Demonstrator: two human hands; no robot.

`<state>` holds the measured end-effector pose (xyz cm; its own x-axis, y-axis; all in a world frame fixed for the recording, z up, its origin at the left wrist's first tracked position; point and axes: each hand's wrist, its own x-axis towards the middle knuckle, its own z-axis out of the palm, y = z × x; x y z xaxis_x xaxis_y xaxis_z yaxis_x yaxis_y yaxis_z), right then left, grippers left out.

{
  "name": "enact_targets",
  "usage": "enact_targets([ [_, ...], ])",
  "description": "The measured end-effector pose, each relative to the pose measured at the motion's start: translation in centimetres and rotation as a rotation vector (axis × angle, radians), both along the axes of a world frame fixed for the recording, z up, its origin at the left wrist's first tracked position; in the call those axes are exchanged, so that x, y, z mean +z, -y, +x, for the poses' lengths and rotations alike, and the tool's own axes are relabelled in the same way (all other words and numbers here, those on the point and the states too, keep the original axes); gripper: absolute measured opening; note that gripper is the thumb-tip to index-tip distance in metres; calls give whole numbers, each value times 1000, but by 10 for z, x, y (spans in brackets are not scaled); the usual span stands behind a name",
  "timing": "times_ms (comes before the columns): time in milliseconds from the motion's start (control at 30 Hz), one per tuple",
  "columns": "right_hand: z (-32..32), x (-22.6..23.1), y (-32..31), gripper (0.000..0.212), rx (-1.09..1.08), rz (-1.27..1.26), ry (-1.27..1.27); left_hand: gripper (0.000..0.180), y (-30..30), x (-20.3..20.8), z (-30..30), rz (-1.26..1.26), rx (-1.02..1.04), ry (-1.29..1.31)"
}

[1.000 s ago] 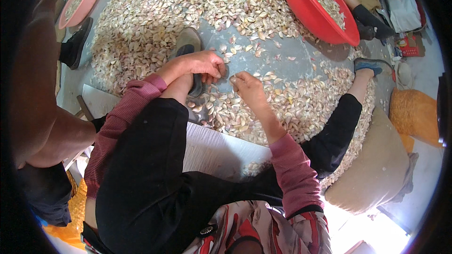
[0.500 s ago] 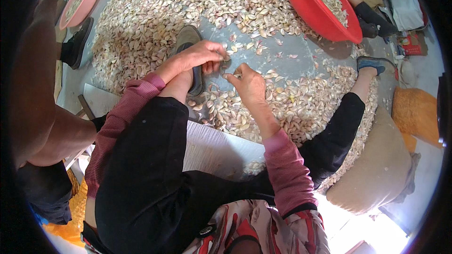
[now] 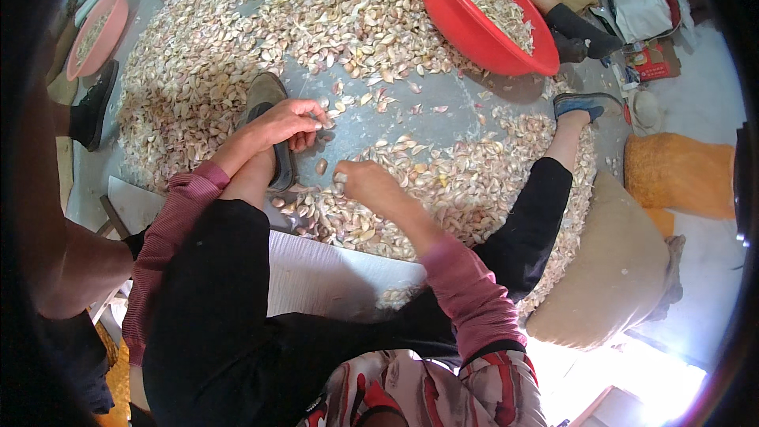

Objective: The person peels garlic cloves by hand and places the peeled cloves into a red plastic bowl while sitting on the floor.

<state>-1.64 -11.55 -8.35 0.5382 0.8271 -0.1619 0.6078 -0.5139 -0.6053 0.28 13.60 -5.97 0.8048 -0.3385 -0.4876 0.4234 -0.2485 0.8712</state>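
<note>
The right hand (image 3: 370,187) is sitting lower beside the left hand (image 3: 283,124) than half a second ago, and a garlic clove (image 3: 321,166) is now showing between them, left of frame centre. Its long axis is running nearly up and down the frame; its tip is too small to tell. The right fingers are curling inward, knuckles up; the left fingers are bending downward, wrist crossing the shin. Whether either hand is pinching anything, I cannot tell. Heaped cloves (image 3: 190,87) are spreading around them.
</note>
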Motion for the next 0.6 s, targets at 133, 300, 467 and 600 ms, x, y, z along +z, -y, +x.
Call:
enact_targets([
  [133,38,16,28,16,-283,127,-373,21,-2,-4,-2,12,-23,-9],
  [300,59,17,39,12,-763,409,-878,22,-2,-12,2,20,-58,-38],
  [467,50,3,40,14,-508,266,-114,22,2,-11,1,27,-39,-38],
  [600,58,19,37,17,-587,319,-265,21,2,-9,1,37,-38,-69],
])
